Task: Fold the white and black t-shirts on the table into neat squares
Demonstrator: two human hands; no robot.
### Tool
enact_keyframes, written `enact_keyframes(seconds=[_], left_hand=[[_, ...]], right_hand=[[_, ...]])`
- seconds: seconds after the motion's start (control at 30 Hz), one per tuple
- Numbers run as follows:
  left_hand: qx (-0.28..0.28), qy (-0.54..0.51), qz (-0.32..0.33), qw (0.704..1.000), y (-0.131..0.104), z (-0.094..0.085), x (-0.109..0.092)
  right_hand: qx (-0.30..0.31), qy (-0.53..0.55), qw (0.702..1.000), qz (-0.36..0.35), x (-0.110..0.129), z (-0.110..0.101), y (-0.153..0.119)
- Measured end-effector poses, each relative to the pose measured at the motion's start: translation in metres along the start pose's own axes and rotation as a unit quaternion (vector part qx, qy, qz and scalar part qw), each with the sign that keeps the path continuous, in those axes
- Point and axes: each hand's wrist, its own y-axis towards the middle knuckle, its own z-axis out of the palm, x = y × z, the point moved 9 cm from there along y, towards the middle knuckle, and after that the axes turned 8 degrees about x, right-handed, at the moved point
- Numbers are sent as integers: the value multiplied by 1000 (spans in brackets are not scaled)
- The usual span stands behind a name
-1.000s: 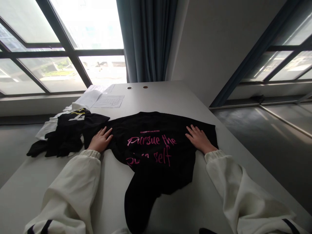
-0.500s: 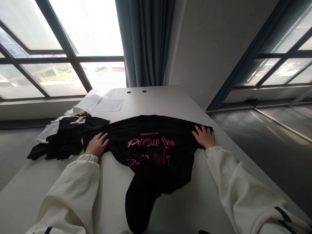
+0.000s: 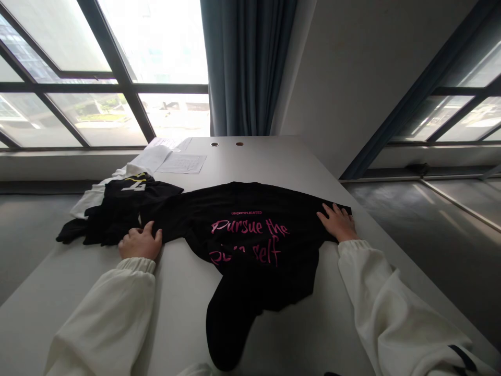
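A black printed sweatshirt (image 3: 250, 201) lies spread on the white table, pink lettering facing up, its sleeves stretched to both sides. The lower part is bunched, and one dark piece of it hangs toward me in a rounded fold. My right hand (image 3: 337, 223) rests flat on the right sleeve with fingers spread. At the lower edge of the left sleeve, close to the pile of clothes, is my left hand (image 3: 141, 243); its fingers are apart and slightly bent. No cloth shows pinched in either hand.
Black and white clothes (image 3: 117, 209) are heaped at the table's left edge. Behind them lie paper sheets (image 3: 182, 163). Two round holes sit in the far end of the white table (image 3: 270, 156). A blue curtain (image 3: 246, 68) hangs beyond, beside windows.
My left hand has slid outward and toward me along the left sleeve, its fingers more bent. My right hand stays on the right sleeve. The view has shifted slightly.
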Motion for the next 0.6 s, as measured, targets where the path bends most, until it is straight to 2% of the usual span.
enact_keyframes(seconds=[0.13,0.3,0.47,0.6], left_hand=[[10,21,-19,1000,-3,-2,-5],[-3,-26,28,999,-8,-11,-21],[-80,-152,69,983,-5,-34,-28],[-130,-193,122,965,-1,-57,-57]], right_hand=[[-9,-3,1000,-6,0,0,1],[-23,-1,1000,-9,-2,0,2],[-39,5,999,-18,-4,1,5],[-41,12,999,-17,-5,1,7]])
